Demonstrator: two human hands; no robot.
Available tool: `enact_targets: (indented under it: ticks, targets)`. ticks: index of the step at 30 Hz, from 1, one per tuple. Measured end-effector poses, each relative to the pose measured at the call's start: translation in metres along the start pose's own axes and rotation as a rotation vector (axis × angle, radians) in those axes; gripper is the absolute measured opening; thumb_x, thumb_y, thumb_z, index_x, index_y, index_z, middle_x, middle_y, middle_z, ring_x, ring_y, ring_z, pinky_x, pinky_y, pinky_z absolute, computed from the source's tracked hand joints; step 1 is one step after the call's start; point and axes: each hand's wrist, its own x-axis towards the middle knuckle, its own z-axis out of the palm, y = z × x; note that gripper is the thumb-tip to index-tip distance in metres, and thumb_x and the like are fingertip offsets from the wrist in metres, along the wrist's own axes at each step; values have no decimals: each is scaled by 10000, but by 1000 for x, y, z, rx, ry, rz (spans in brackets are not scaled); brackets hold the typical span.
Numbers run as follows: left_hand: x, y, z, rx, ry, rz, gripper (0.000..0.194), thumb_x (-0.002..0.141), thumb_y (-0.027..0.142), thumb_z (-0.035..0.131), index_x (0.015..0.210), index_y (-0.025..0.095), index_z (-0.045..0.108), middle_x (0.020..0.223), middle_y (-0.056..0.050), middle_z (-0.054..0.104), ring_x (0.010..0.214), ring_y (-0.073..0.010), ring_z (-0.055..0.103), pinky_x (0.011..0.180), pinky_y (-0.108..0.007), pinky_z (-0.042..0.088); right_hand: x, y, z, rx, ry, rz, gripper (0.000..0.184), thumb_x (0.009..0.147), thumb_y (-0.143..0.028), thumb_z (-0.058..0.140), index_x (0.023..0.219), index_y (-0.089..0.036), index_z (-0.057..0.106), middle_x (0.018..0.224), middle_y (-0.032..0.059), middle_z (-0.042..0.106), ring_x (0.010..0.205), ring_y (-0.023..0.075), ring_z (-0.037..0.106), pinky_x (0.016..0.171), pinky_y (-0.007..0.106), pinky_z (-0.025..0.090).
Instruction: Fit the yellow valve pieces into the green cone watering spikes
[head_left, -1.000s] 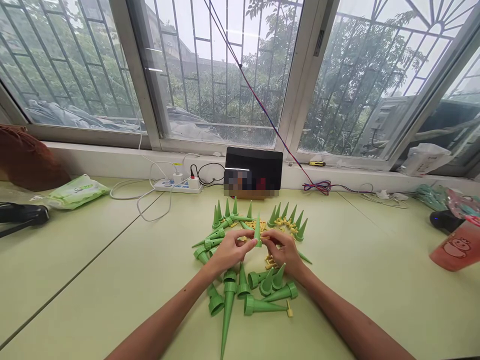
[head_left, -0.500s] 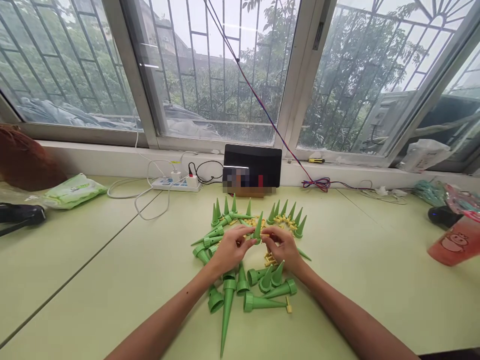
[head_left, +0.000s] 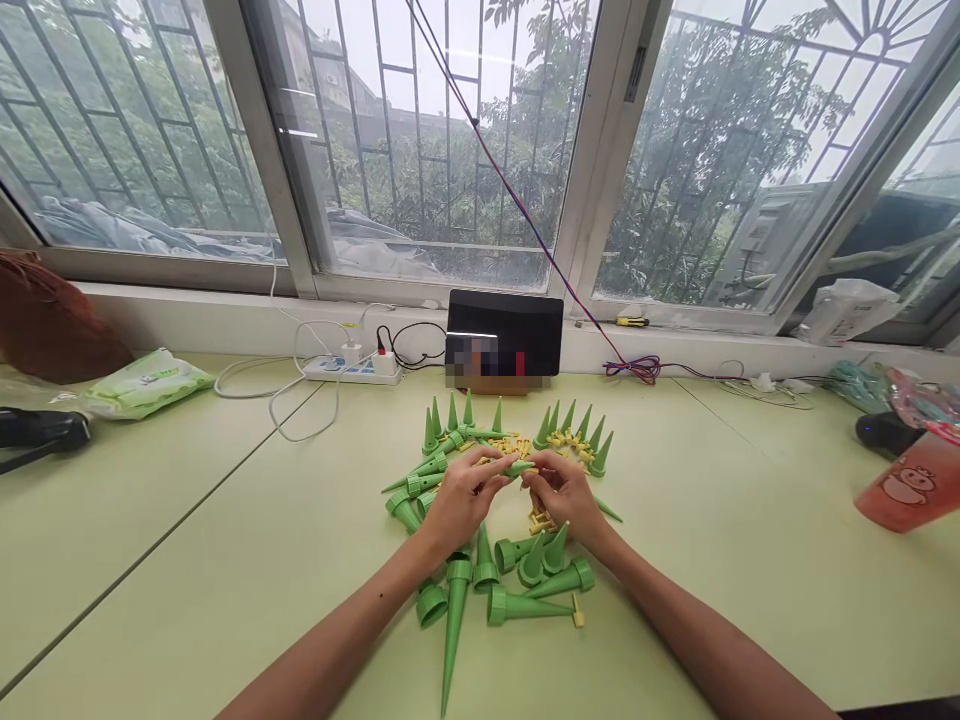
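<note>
My left hand [head_left: 466, 502] grips a short green plastic watering spike [head_left: 517, 468], its pointed end tilted over to the right. The fingers of my right hand [head_left: 566, 492] are pinched close at that tip, on what looks like a small yellow piece, mostly hidden by the fingertips. Around both hands lie several more green spikes, among them a long one [head_left: 454, 625] pointing toward me and one on its side [head_left: 529, 605] with a yellow T-shaped piece [head_left: 577, 612] at its tip. Small yellow pieces [head_left: 540, 520] are heaped between and behind my hands.
Upright green cones [head_left: 570, 420] stand in an arc at the back. Behind them a dark-screened tablet [head_left: 504, 335] leans by the window. A power strip [head_left: 352, 370] with cables and a green packet [head_left: 150, 385] are left; a red cup [head_left: 911, 480] stands right.
The green spike in my left hand has tipped from upright to nearly lying, its point now toward my right fingers. My right hand has barely moved.
</note>
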Motion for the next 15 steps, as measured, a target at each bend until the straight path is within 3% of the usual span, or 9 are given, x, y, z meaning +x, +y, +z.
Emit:
enact_targets:
  ticks: [7, 15]
  targets:
    - [0, 5, 2, 33, 59, -96, 268, 929, 242, 556, 1177, 247, 658, 1087, -69, 646, 584, -103, 504, 636, -281, 480, 0, 6, 1, -44, 40, 9, 254, 886, -438, 632, 927, -187, 614, 693, -2, 614, 456, 102, 530, 425, 226, 447]
    - [1, 6, 3, 24, 96, -198, 186, 876, 272, 615, 1044, 191, 620, 992, -41, 656, 547, -104, 489, 597, -268, 433, -3, 0, 1, -140, 28, -59, 236, 919, -408, 598, 979, -181, 631, 781, 24, 645, 517, 112, 557, 481, 238, 488]
